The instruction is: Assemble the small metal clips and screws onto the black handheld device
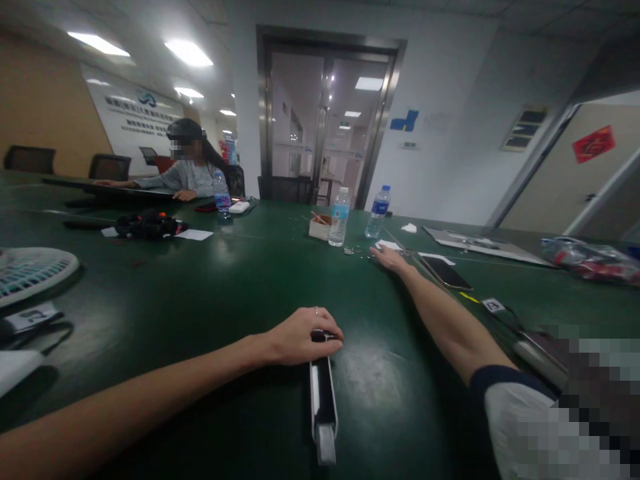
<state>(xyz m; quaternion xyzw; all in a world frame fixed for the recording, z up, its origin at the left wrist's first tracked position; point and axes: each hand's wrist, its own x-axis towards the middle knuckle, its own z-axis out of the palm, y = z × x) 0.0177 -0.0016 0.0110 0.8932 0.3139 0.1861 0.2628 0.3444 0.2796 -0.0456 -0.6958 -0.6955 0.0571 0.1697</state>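
Observation:
My left hand (305,337) is closed round the far end of a long black and white stapler (324,393), which lies lengthwise on the green table in front of me. The stapler's light grey end points towards me. Stretched far forward, my right hand (390,259) is low over the table with its fingers out, beside a white slip of paper (389,245). Small shiny bits (349,251) lie just left of its fingertips. Whether the fingers touch any of them is too small to tell.
Beyond the right hand stand two water bottles (339,217) and a small open box (319,230). A dark phone (445,272) lies to the right. At the left are a white fan (35,273) and black gear (147,225). A person (193,167) sits across the table.

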